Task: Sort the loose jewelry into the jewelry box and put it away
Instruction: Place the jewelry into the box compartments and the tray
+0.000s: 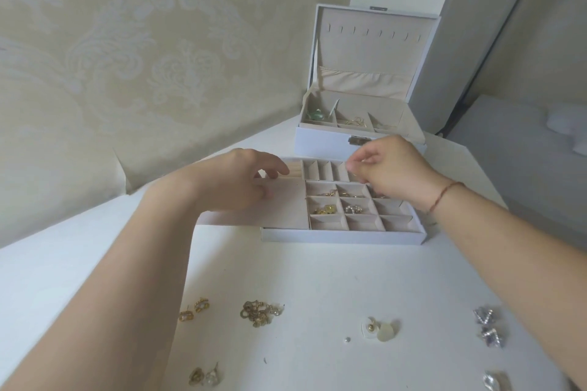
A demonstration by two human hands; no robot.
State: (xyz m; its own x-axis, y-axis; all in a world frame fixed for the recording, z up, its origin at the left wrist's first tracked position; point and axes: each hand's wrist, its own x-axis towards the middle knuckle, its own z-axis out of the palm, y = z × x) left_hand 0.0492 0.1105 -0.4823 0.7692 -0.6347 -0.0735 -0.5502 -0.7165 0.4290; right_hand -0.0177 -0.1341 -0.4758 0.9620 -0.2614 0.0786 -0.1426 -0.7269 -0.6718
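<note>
Six or so loose lots of jewelry sit nearest on the white table point(317, 279): gold studs point(193, 309) at 8 o'clock, a gold chain tangle point(255, 313) at 7, pale heart-ish earrings point(379, 328) at 5, silver crystal pcs point(489, 325) at 4, plus more at the bottom edge. Beyond, mid-frame, the removable tray point(343, 236) w/ divided cells; a few cells hold gold and pearl bits point(340, 209). Left hand point(241, 182) rests on the tray's 9 o'clock side, fingers loosely curved and a bit spread, steadying it, holding nothing I can see. Right hand point(390, 171) hovers over the tray's 1 o'clock corner, thumb and forefinger pinched together on sthg tiny; can't tell what. To do it well, I'd say: lower the pinch right into one cell before releasing, keep pairs together, keep the tray pinned flat. Farthest, at 12–1 o'clock, the jewelry box point(359, 136) stands w/ lid up, some pcs already inside. No brand, label or readable writing anywhere.
</note>
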